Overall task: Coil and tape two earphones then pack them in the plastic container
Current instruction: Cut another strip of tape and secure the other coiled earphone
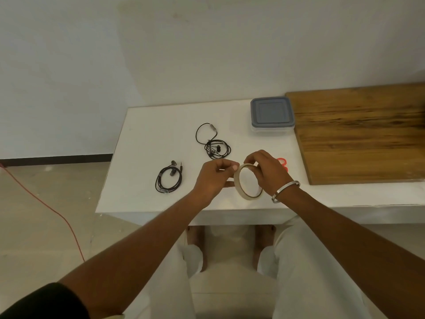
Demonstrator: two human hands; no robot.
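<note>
Presently the tape roll (248, 182) is gripped by the right hand (266, 171), its end pinched by the left hand (212, 178); light, limp earphones (169, 178) lie beside on the worktop (147, 125), best taken by the bundled loops.

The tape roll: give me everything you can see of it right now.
The tape roll is a thin, pale, translucent-looking ring with a wide open centre, held on edge above the white table, near its front edge. The right hand grips its far rim, fingers curled over it. The left hand pinches at its top left, apparently at the tape's free end; no pulled strip is clearly visible.
</note>
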